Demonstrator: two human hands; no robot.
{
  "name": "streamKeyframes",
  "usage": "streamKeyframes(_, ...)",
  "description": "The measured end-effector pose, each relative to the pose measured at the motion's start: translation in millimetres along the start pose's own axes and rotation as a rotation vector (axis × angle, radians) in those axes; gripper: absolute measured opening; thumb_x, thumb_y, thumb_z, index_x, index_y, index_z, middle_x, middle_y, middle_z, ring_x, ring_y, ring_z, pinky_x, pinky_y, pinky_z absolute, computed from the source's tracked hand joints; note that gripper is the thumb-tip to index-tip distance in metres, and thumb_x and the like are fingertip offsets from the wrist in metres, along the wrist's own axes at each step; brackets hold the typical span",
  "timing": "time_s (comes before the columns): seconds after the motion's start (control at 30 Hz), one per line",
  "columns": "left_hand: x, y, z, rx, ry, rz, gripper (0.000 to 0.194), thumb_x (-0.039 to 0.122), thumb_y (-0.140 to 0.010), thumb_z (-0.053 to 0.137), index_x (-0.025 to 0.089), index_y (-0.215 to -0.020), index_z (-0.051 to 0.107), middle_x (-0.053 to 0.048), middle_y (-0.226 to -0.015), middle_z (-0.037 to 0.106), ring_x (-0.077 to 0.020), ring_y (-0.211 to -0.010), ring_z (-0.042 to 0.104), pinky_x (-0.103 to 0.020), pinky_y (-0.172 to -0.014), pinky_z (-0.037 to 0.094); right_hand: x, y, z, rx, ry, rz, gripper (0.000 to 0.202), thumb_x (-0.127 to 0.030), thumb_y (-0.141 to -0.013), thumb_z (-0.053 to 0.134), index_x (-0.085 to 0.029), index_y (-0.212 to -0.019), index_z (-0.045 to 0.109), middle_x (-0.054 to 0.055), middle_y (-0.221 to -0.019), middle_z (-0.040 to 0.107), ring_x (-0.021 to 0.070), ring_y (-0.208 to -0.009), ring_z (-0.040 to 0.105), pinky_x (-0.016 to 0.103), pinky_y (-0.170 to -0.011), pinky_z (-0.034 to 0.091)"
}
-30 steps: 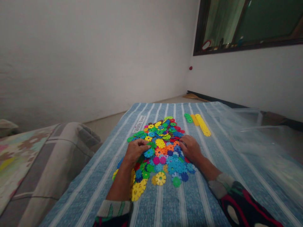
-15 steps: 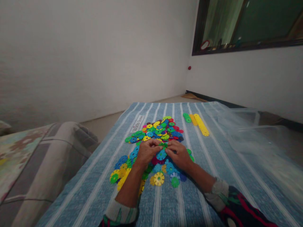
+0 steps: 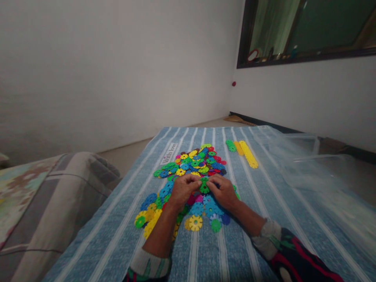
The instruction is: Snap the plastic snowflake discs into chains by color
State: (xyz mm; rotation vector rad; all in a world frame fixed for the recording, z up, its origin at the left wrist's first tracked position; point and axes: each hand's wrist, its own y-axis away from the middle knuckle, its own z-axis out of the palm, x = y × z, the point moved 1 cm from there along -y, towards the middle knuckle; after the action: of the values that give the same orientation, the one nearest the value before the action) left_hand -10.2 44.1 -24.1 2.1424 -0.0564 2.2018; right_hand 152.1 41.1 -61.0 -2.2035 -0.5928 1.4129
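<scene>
Between my two hands is a green notched plastic disc (image 3: 205, 187), its face turned toward me. My left hand (image 3: 185, 190) pinches its left edge with thumb and fingertips. From the other side, my right hand (image 3: 222, 190) grips the right edge in the same way. Whether a second disc is joined to it, I cannot tell. A mixed heap of coloured discs (image 3: 196, 158) lies just beyond my fingers. Nearer to me are loose blue discs (image 3: 210, 205), a yellow disc (image 3: 195, 223) and a cluster of yellow discs (image 3: 152, 223), partly hidden by my left forearm.
Flat rows of joined discs lie at the back right: a green row (image 3: 230, 146), an orange row (image 3: 239, 148) and a yellow row (image 3: 248, 154). Clear plastic boxes (image 3: 317, 164) stand along the right edge of the striped cloth (image 3: 117, 243). A draped seat (image 3: 79, 188) is at left.
The green disc between my hands has turned from nearly edge-on to face me. A blue disc seen just below it before no longer shows there. My hands stay almost in place.
</scene>
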Motion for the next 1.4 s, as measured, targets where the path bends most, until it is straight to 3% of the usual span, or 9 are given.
streamKeyframes(0.23,3.1,1.2,2.7,-0.043,-0.074,0.007,0.020,0.030,-0.055,0.077,0.014,-0.065,0.068,-0.002,-0.062,0.067,-0.0139,-0.057,0.060,-0.027,-0.059,0.048,6.2,-1.4,-0.9,0.040,0.057,0.071,0.021,-0.030,-0.089,0.053,-0.020,-0.073,0.063,0.001,-0.071,0.065,0.0143,-0.067,0.058,0.025,-0.066,0.044)
streamKeyframes(0.57,1.0,-0.6,5.2,-0.035,-0.088,-0.016,0.017,0.024,-0.055,0.076,0.013,-0.067,0.070,-0.003,-0.062,0.069,-0.0151,-0.058,0.062,-0.029,-0.062,0.050,6.2,-5.5,-2.4,0.059,0.164,-0.035,0.020,-0.027,-0.090,0.053,-0.020,-0.076,0.066,0.002,-0.073,0.069,0.0161,-0.071,0.062,0.027,-0.073,0.044)
streamKeyframes(0.87,1.6,0.5,6.4,-0.027,-0.091,-0.005,0.014,0.023,-0.057,0.074,0.014,-0.066,0.071,-0.003,-0.061,0.069,-0.0149,-0.057,0.061,-0.030,-0.063,0.052,14.3,-6.8,-6.7,0.001,0.217,0.028,0.014,-0.031,-0.085,0.061,-0.021,-0.090,0.071,0.002,-0.075,0.072,0.0160,-0.066,0.062,0.027,-0.067,0.044)
streamKeyframes(1.03,-2.9,-2.4,4.8,-0.035,-0.094,-0.008,0.017,0.026,-0.056,0.075,0.014,-0.068,0.072,-0.004,-0.062,0.069,-0.0159,-0.057,0.063,-0.030,-0.061,0.053,9.9,-12.6,-14.2,-0.088,0.193,-0.057,0.012,-0.026,-0.085,0.062,-0.023,-0.080,0.073,0.002,-0.078,0.074,0.0162,-0.073,0.065,0.028,-0.075,0.045)
streamKeyframes(1.23,-7.2,-5.7,3.1,-0.060,-0.079,-0.018,0.019,0.026,-0.053,0.077,0.014,-0.067,0.072,-0.004,-0.059,0.068,-0.0152,-0.054,0.061,-0.028,-0.058,0.051,7.6,-18.7,-24.7,-0.255,-0.036,0.077,0.013,-0.021,-0.081,0.062,-0.020,-0.083,0.075,-0.001,-0.076,0.072,0.0130,-0.068,0.063,0.022,-0.064,0.046)
streamKeyframes(1.4,-5.0,-2.5,6.4,-0.059,-0.133,0.026,0.016,0.026,-0.057,0.074,0.016,-0.070,0.074,-0.005,-0.066,0.071,-0.0159,-0.060,0.062,-0.028,-0.062,0.051,8.1,-21.3,-27.2,-0.314,-0.068,0.121,0.011,-0.019,-0.077,0.064,-0.019,-0.077,0.074,-0.003,-0.069,0.069,0.0123,-0.064,0.061,0.021,-0.061,0.044)
